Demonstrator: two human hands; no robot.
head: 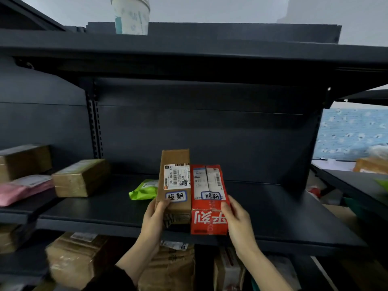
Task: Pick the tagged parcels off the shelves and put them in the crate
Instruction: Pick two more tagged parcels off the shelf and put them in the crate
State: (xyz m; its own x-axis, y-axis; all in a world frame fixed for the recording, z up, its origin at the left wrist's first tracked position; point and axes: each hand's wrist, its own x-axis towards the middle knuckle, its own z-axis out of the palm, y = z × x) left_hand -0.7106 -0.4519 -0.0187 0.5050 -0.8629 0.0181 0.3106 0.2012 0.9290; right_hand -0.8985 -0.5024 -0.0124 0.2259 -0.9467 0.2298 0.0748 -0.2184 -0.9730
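A brown cardboard parcel (175,181) with a white shipping label and a blue-bordered handwritten tag stands side by side with a red parcel (207,198) that carries the same kind of tag. Both are at the front of the dark middle shelf (283,217). My left hand (154,217) grips the brown parcel at its lower left edge, thumb on its face. My right hand (236,219) grips the red parcel at its lower right edge. No crate is in view.
A green pouch (142,191) lies just behind the brown parcel. On the neighbouring shelf to the left sit cardboard boxes (80,177) and a pink bag (25,190). More cartons (77,257) fill the shelf below. A white tub (131,14) stands on top.
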